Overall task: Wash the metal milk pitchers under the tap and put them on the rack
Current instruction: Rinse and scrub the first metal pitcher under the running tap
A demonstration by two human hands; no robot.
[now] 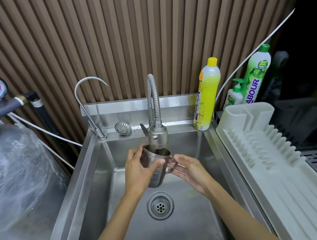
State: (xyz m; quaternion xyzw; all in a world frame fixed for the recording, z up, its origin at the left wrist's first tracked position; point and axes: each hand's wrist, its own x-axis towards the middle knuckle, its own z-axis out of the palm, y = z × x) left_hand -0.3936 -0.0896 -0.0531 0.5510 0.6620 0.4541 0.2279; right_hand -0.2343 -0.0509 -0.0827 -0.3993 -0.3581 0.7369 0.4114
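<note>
pitcher point(156, 168): over the sink point(91, 171), mouth under the tap point(158, 138) | left hand point(138, 170): fingers curled round its body | right hand point(189, 168): fingers loosely straight by the handle | handling: likely light, rigid steel, slippery wet; hook the handle or wrap the body

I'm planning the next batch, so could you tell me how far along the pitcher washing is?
Done: nothing yet; the rack shows nothing metal on it. In hand: the left hand grips one pitcher under the tap, right hand open beside it. Left: finish rinsing, then rack it.
</note>
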